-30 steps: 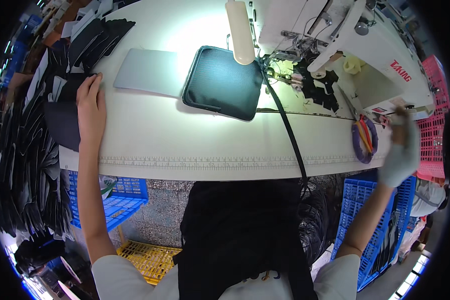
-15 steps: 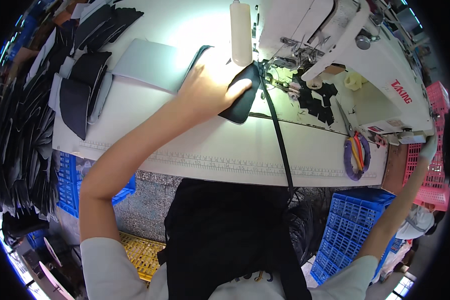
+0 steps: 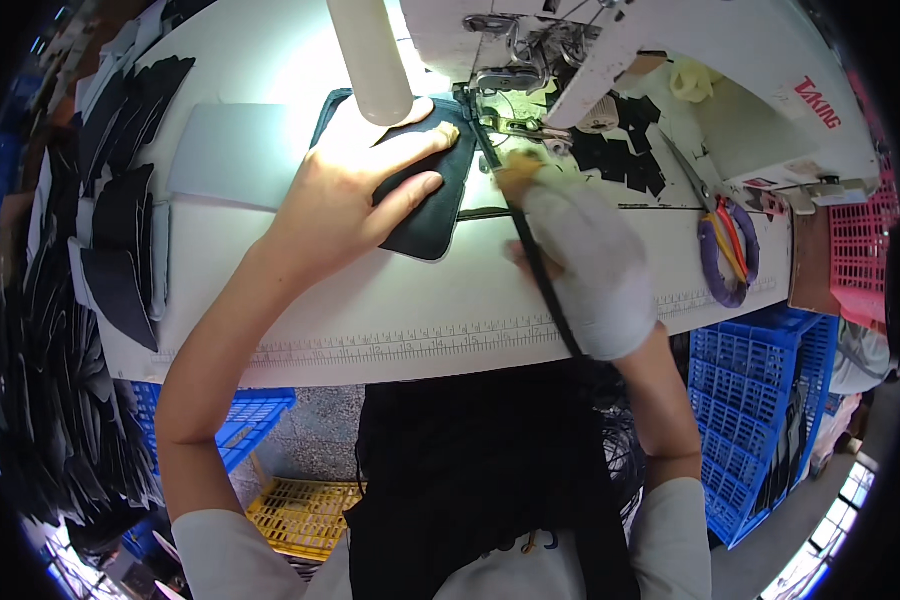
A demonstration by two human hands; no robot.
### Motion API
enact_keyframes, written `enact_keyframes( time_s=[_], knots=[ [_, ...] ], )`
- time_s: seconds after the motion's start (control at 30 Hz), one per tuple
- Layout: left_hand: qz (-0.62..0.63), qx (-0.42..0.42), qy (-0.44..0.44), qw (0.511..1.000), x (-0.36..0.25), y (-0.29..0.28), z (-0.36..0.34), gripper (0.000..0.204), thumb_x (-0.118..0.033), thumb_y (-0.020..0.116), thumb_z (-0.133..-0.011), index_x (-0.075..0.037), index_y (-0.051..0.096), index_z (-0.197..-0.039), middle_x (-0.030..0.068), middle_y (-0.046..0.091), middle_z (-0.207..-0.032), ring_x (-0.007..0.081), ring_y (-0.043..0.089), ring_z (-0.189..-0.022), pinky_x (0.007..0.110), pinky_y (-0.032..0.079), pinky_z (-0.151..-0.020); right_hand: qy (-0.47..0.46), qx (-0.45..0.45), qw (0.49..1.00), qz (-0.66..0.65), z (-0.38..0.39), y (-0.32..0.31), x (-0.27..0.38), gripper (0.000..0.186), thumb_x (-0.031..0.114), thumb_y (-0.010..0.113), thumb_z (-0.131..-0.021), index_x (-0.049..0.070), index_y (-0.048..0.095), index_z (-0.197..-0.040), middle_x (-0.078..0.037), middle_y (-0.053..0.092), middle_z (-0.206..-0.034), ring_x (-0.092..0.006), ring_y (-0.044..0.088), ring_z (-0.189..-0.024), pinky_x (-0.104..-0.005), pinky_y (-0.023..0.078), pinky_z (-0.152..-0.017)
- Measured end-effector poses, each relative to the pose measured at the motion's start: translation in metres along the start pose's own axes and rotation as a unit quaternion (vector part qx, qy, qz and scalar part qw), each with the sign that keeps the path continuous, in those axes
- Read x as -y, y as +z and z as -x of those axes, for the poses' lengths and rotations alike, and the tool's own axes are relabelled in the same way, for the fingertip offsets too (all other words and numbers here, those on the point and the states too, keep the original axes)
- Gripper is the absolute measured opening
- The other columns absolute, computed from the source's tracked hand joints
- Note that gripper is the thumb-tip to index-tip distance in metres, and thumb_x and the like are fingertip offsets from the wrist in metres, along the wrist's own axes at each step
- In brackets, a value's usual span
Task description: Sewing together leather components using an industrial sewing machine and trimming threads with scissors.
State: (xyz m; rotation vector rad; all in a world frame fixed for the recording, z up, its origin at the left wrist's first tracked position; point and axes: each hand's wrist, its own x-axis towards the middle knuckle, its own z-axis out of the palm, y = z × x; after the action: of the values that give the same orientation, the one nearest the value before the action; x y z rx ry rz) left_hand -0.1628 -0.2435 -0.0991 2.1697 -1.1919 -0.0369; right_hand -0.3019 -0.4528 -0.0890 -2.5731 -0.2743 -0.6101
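Observation:
My bare left hand (image 3: 355, 185) lies flat with its fingers apart on a dark fabric piece (image 3: 430, 220) with rounded corners, pressing it on the white table. The piece's right edge is by the presser foot of a white sewing machine (image 3: 760, 90). A narrow black binding strip (image 3: 545, 275) runs from that foot down over the table's front edge. My right hand (image 3: 595, 265), in a pale glove with yellowish fingertips, is beside the strip just in front of the foot. Motion smears its fingers, so whether it grips the strip is unclear.
Scissors (image 3: 727, 240) with purple-wrapped handles lie at right, near black scraps (image 3: 620, 150). A pale sheet (image 3: 225, 155) and dark fabric stacks (image 3: 120, 260) are at left. A cream tube-shaped fixture (image 3: 370, 60) hangs over my left hand. Blue crates (image 3: 745, 400) stand below the table.
My right hand has come from the machine's right end to the strip before the foot. My left hand stays on the fabric piece. The whole view has shifted.

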Motion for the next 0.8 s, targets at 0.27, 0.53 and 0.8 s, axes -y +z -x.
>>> enact_keyframes(
  time_s=[0.27,0.53,0.8],
  knots=[
    [-0.063,0.221,-0.149,0.962,-0.002,-0.026,-0.005,0.035,-0.022,0.069,-0.091,-0.02,0.071,-0.126,0.0164,0.067,-0.126,0.0295,0.065,-0.095,0.038,0.053,-0.084,0.123,-0.044,0.985,-0.111,-0.02,0.027,0.051,0.032,0.003,0.073,-0.085,0.005,0.07,-0.117,-0.005,0.071,-0.101,-0.0162,0.063,-0.075,-0.0268,0.051,-0.068],
    [-0.137,0.028,0.118,0.983,0.005,-0.011,0.006,0.039,-0.019,0.071,-0.086,-0.022,0.071,-0.125,0.0186,0.062,-0.133,0.0347,0.063,-0.1,0.041,0.052,-0.087,0.104,-0.045,0.979,-0.167,-0.019,0.018,0.037,0.037,0.006,0.074,-0.081,0.003,0.065,-0.118,-0.008,0.07,-0.101,-0.0231,0.066,-0.078,-0.0302,0.053,-0.071],
    [-0.123,-0.003,0.081,0.989,-0.017,0.002,0.008,0.036,-0.018,0.072,-0.084,-0.02,0.072,-0.12,0.0228,0.056,-0.137,0.0374,0.061,-0.112,0.045,0.05,-0.093,0.117,0.022,0.983,-0.14,-0.009,0.008,0.024,0.041,0.003,0.077,-0.08,0.006,0.069,-0.12,-0.006,0.07,-0.104,-0.0162,0.063,-0.076,-0.0271,0.051,-0.068]
  ],
)
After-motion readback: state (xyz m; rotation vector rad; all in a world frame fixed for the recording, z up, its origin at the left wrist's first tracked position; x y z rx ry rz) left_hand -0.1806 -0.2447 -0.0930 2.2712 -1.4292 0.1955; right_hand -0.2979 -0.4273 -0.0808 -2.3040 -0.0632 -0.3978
